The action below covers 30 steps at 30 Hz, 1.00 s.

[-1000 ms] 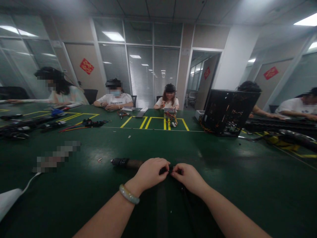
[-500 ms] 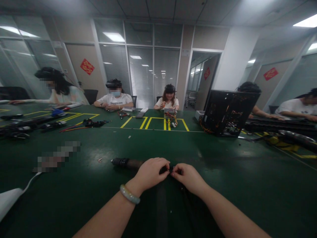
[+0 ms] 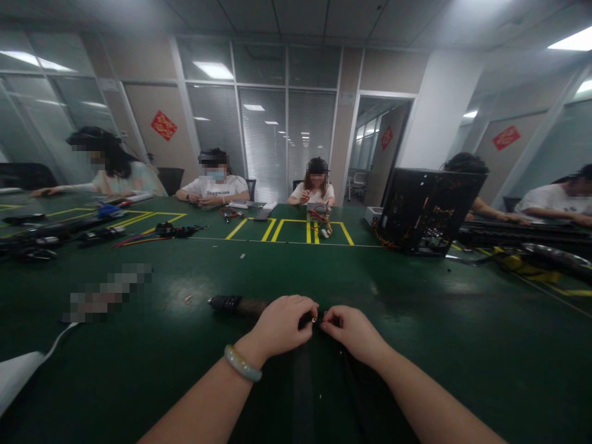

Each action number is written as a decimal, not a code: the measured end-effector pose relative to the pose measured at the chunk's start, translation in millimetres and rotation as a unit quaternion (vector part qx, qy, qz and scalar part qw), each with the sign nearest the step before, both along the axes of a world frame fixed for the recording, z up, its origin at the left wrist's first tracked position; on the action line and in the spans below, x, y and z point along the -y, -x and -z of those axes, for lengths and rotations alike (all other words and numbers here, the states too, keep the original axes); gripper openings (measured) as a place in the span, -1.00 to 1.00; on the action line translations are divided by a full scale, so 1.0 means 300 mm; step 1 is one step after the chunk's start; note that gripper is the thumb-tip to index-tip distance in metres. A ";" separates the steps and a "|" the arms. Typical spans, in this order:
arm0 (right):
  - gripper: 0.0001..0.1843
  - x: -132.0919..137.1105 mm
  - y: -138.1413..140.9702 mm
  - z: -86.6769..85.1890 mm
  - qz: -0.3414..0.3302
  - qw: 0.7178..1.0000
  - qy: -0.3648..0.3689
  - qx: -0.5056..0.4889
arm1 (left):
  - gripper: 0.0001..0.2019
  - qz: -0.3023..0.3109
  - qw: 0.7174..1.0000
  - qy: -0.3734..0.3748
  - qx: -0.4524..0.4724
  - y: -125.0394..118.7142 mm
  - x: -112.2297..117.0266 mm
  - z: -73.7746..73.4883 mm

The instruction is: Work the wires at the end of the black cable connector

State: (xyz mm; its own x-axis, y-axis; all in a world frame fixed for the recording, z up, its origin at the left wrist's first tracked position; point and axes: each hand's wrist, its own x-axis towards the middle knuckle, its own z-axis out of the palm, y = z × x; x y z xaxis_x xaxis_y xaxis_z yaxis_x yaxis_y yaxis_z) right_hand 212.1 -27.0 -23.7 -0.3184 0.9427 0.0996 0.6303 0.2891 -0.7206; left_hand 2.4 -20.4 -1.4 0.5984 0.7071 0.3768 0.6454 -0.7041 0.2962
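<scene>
My left hand [image 3: 287, 320], with a pale bangle [image 3: 243, 364] on its wrist, is closed, thumb and fingers pinching a small dark part with a shiny brass-coloured tip [image 3: 314, 320]. Close beside it, my right hand [image 3: 351, 327] is closed too, its thumb and fingertips pinched together; what they grip is dark and mostly hidden. A dark cylindrical tool [image 3: 226, 303] with a ribbed collar and metal tip lies behind my left hand, which covers its right end. Below my right hand, a thin dark strip or cable [image 3: 349, 376] runs toward me, barely distinct from the tabletop.
Several people sit across the green table [image 3: 398, 283]. A black computer case [image 3: 416, 213] stands at the right back. Bundled cables [image 3: 169, 230] and dark parts lie at the left. A white cord [image 3: 58, 339] leads to a blurred-out item. Yellow tape marks the far side.
The fingertips of my two hands have drawn slightly apart, and the brass-coloured tip shows more clearly at my left fingers. The tool on the table has not moved.
</scene>
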 end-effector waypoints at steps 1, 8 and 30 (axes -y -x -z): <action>-0.91 0.000 0.000 0.002 0.000 1.000 0.000 0.001 | -0.87 0.000 1.000 0.002 0.004 0.000 0.000 0.000; -0.92 0.003 -0.002 0.000 0.003 1.000 -0.003 0.007 | -0.95 0.016 1.000 0.009 0.011 0.003 -0.014 0.008; -0.86 0.020 -0.002 0.026 0.042 0.997 -0.062 0.019 | -0.73 0.019 0.999 -0.011 -0.046 0.069 -0.018 0.011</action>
State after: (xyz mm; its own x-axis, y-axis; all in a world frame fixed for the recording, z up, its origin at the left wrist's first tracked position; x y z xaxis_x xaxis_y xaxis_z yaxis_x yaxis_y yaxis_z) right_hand 212.6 -33.0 -31.6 -0.2441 0.9476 0.2063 0.6825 0.3190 -0.6576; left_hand -18.2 -15.1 -4.6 0.6578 0.6749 0.3343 0.6416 -0.7346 0.2206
